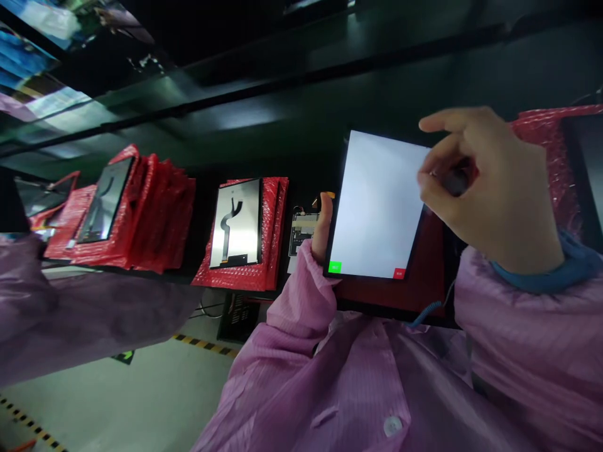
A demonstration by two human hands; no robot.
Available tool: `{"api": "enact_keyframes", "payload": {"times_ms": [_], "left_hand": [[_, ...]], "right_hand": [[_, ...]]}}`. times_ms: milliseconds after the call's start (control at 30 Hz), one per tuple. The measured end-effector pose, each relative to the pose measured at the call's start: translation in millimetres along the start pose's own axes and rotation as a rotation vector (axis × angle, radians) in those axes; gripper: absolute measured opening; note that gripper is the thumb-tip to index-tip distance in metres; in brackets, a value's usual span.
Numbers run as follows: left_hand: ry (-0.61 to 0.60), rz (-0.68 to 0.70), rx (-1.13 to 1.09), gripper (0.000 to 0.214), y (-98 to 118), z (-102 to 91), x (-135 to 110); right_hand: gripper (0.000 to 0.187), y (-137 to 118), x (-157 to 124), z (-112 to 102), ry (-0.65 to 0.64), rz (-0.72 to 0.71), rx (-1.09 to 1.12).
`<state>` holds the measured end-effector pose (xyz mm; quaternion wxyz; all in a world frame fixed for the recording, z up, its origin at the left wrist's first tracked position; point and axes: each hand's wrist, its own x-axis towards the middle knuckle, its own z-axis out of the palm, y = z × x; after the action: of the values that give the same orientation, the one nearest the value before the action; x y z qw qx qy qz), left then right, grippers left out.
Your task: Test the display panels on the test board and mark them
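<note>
A lit display panel (380,204) shows a plain white screen with a green box at its lower left corner and a red box at its lower right. My left hand (322,229) grips its left edge, thumb in sight and the other fingers hidden behind it. Over the panel's right edge is my right hand (490,182), with thumb and a fingertip pinched together and another finger stretched out. Whatever is in that pinch, if anything, is too small to make out. Below the panel lies a dark red surface (424,282).
Left of me, a display panel with a ribbon cable (247,232) rests on red bubble bags (273,251). Farther left is a stack of red bubble bags (160,213) with another panel (106,201). A circuit board (301,229) sits beside my left hand. A co-worker's sleeve (94,314) reaches in.
</note>
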<state>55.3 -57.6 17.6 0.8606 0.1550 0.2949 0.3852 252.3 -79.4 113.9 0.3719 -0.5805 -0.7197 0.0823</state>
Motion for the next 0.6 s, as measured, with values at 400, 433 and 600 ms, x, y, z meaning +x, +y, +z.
{"api": "enact_keyframes", "payload": {"times_ms": [400, 433, 600], "left_hand": [[0.129, 0.004, -0.084, 0.080, 13, 15.7, -8], [0.133, -0.001, -0.087, 0.080, 13, 14.3, -8], [0.207, 0.035, -0.071, 0.071, 11, 8.8, -7]], "right_hand": [[0.021, 50, -20, 26, 0.284, 0.097, -0.031], [0.022, 47, -21, 28, 0.246, 0.117, -0.049], [0.025, 18, -34, 39, 0.045, 0.147, -0.042]]}}
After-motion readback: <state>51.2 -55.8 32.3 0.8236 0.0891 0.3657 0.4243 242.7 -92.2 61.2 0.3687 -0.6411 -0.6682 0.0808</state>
